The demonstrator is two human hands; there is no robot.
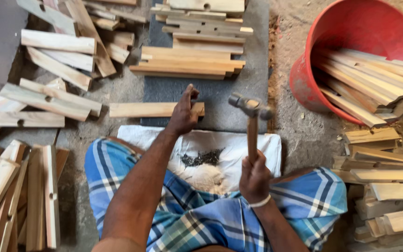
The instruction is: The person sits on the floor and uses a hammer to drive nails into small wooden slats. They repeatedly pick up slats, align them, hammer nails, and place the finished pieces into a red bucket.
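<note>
Left hand (184, 112) presses fingertips down on the wood strip (151, 109) lying across the dark slab (220, 100), pinning it flat; likely pinching a nail, too small to tell. Right hand (254, 177) closed tight round the hammer (252, 122) handle, head raised just right of the strip. Nail pile (202, 157) on white cloth (239, 144) in lap, within reach. Red tub (350, 51) of slats cut off at top.
</note>
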